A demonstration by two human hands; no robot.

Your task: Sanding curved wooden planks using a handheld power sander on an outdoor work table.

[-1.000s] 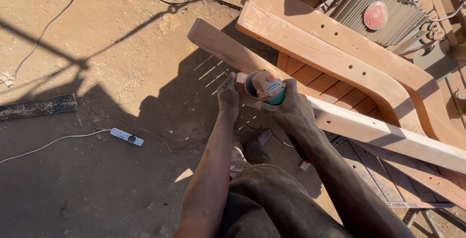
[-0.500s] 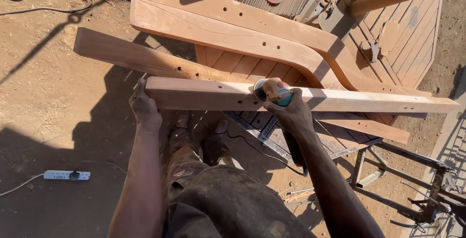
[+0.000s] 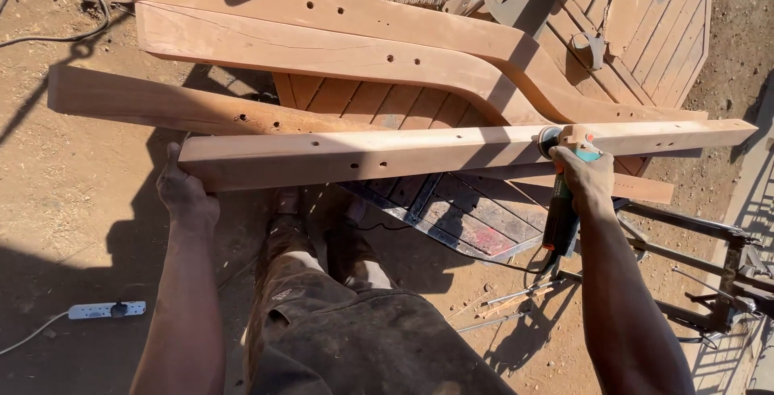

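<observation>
Pale, freshly cut timber fills the view: a long squared wooden beam [image 3: 451,151] with a few small drilled holes along its face lies crosswise, and since half a second ago it has come nearer and larger, with more of its far right end showing and the grinder further along it to the right. At its left end the left hand [image 3: 187,193] is closed round the end of the beam, fingers curled under the lower edge. Far along from that grip, the right hand [image 3: 582,177] is clamped on a teal and black angle grinder [image 3: 564,201], whose round head sits against the beam's face; whether the disc actually touches the wood is hard to say, since the hand covers it. The grinder's dark body hangs below the hand, a cord trailing down from it. Beyond the beam, away from both grips, lie two curved reddish-brown wooden boards [image 3: 339,36], smooth and S-shaped, each with small holes, and a flat darker plank [image 3: 161,105] slants under the beam near the left hand. Beneath everything lies a slatted wooden panel [image 3: 645,32]. Below the left hand, on the dusty brown ground [image 3: 72,218], a white power strip [image 3: 105,309] lies well apart. Dusty dark trousers [image 3: 355,330] sit between the arms.
</observation>
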